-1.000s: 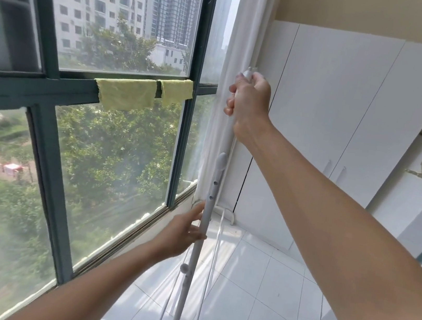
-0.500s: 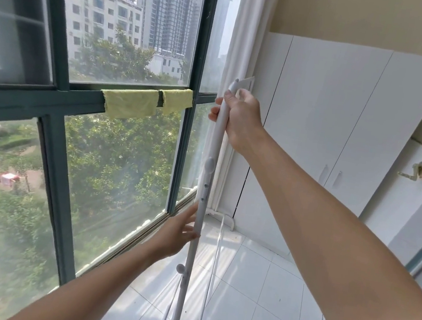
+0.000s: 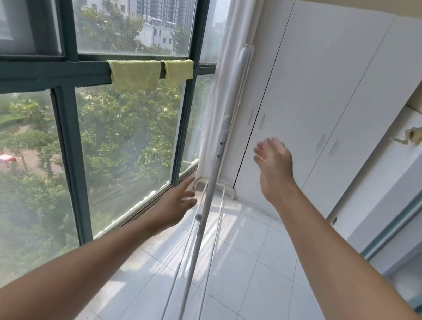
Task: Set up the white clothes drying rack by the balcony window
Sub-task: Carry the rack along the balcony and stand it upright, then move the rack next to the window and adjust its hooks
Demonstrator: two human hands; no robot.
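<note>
The white clothes drying rack [image 3: 210, 187] stands folded and upright on the tiled floor, close to the balcony window [image 3: 126, 130]. Its thin rails run down beside the main post to a curved foot at the bottom edge. My left hand [image 3: 176, 204] is open just left of the post, fingers spread, not touching it. My right hand [image 3: 272, 163] is open to the right of the post, palm toward it, a short gap away. Neither hand holds anything.
Two yellow cloths [image 3: 148, 73] hang over the green window frame. A white curtain [image 3: 223, 79] hangs in the corner behind the rack. White cupboard doors [image 3: 323, 94] fill the far wall. A sliding door frame [image 3: 416, 204] is on the right.
My right hand has let go of the rack's top and dropped lower to the right. My left hand has come off the post. The rack now stands by itself.
</note>
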